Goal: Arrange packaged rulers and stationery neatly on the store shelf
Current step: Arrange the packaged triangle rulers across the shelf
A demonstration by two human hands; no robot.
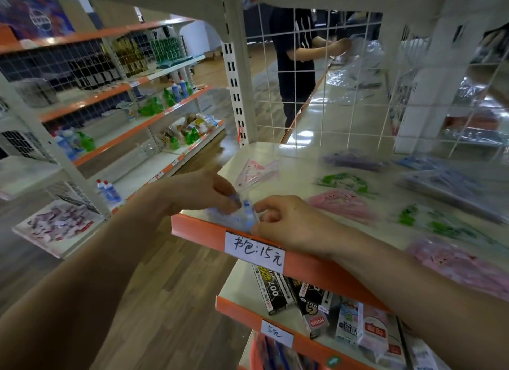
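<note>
Bright, even indoor light. Soft glare streaks the glossy shelf point(303, 160) and the far plastic bags point(358, 64). Motion blur smears the right side; wide-angle distortion bends the uprights at the edges.

At centre frame the blue ruler pack point(242, 214) was wrapped in clear, glossy plastic film; the pink pack point(259, 171) above it and the green pack point(344, 181) to the right had the same shiny wrap. The shelf point(297, 160) looked like smooth painted metal with a soft sheen, its orange front strip point(198, 229) glossy, carrying a matt paper label point(254, 250). Upper right, the wire mesh point(322, 104) was white-coated metal. Lower left, the floor point(170, 287) showed wood grain.
</note>
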